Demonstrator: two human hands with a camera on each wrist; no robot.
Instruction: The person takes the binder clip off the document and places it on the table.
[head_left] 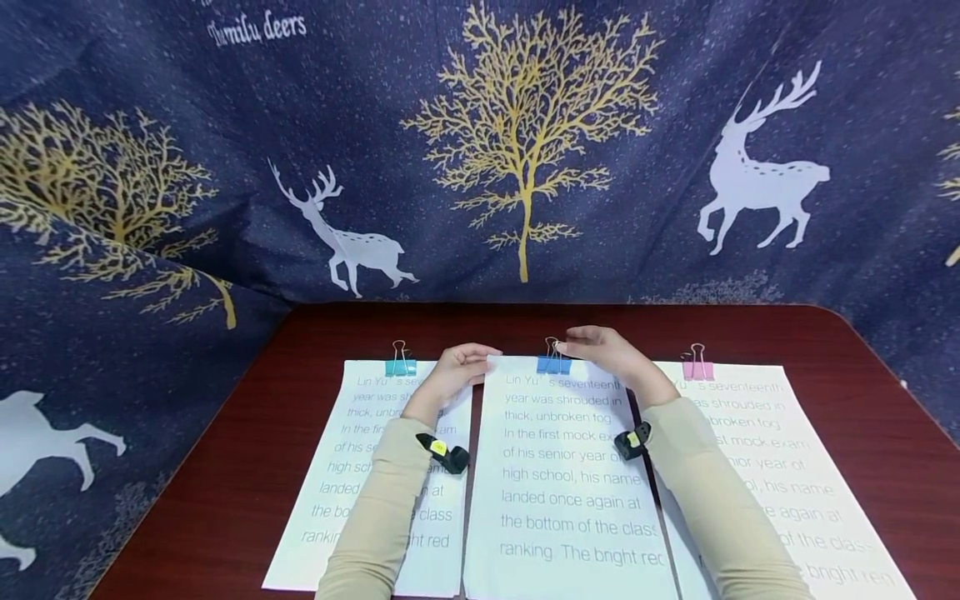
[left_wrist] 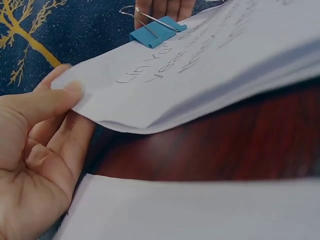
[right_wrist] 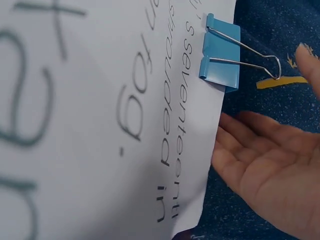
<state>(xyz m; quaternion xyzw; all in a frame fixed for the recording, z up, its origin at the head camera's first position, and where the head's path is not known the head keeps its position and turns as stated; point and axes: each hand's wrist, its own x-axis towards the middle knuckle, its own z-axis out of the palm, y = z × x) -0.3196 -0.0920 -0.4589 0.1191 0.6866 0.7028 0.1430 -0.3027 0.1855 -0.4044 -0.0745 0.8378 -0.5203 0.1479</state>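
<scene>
From my remote feed, L to R: the counter (head_left: 210, 500) has the left paper stack (head_left: 337, 483) w/ teal clip (head_left: 401, 367) at its top edge. Next, L grip (head_left: 454, 372) pinches the top-left corner of the mid paper stack (head_left: 558, 467), thumb on top; I see that corner up off the counter. Mid paper stack sits btwn the other two, blue clip (head_left: 553, 365) on its top edge. R grip (head_left: 611, 350) is wide, thumb apart, just R of the blue clip, fingertips partly behind the paper edge. Far R: right paper stack (head_left: 795, 467) w/ pink clip (head_left: 698, 370).
</scene>
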